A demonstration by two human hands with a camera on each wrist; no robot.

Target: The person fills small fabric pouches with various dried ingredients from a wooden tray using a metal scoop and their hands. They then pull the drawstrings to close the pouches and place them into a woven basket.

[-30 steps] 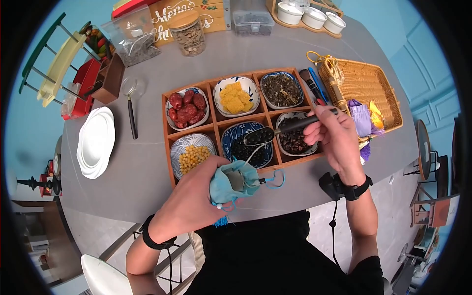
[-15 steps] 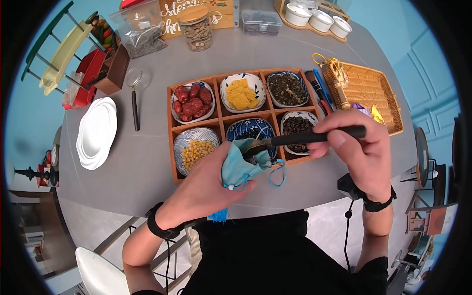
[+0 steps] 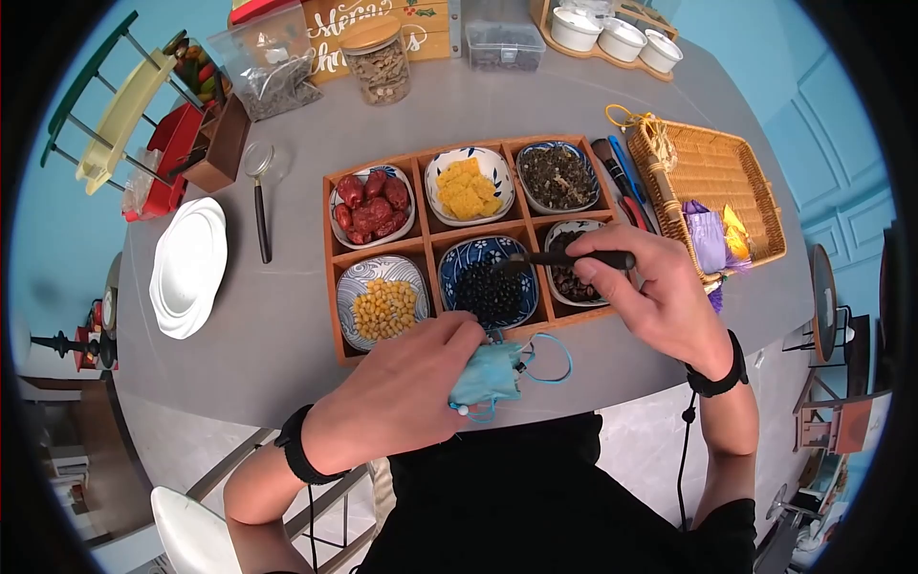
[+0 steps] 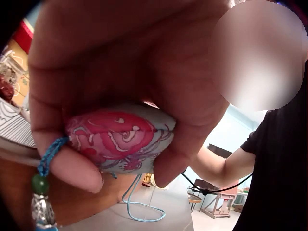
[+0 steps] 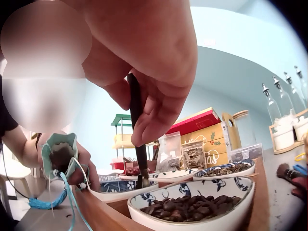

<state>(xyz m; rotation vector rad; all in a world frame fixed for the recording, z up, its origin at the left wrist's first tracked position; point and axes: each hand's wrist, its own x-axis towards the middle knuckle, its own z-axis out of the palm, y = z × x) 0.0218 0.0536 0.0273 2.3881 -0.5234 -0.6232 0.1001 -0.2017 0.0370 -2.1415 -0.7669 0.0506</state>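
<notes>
My left hand (image 3: 392, 383) grips a light-blue drawstring pouch (image 3: 490, 378) near the table's front edge. A pink pattern covers its side in the left wrist view, and its gathered mouth stands open in the right wrist view. My right hand (image 3: 665, 301) pinches the black handle of a spoon (image 3: 579, 259), whose head is down in the blue patterned bowl (image 3: 452, 271) of black beans (image 3: 490, 298). Beside that bowl, a white bowl of dark brown beans (image 5: 192, 207) lies partly under the right hand. Both bowls sit in a divided wooden tray (image 3: 427, 245).
Other tray compartments hold red dates (image 3: 371, 206), yellow pieces (image 3: 469, 187), dried leaves (image 3: 557, 177) and yellow kernels (image 3: 384, 308). A wicker basket (image 3: 708, 158) with small pouches stands right. Left are a strainer (image 3: 261, 206) and white dishes (image 3: 189, 268); a lidded jar (image 3: 376, 62) stands behind.
The spoon, earlier loaded with black beans, dipped into the pouch's mouth and is now back in the black bean bowl. The pouch has lowered slightly and turned in the left hand.
</notes>
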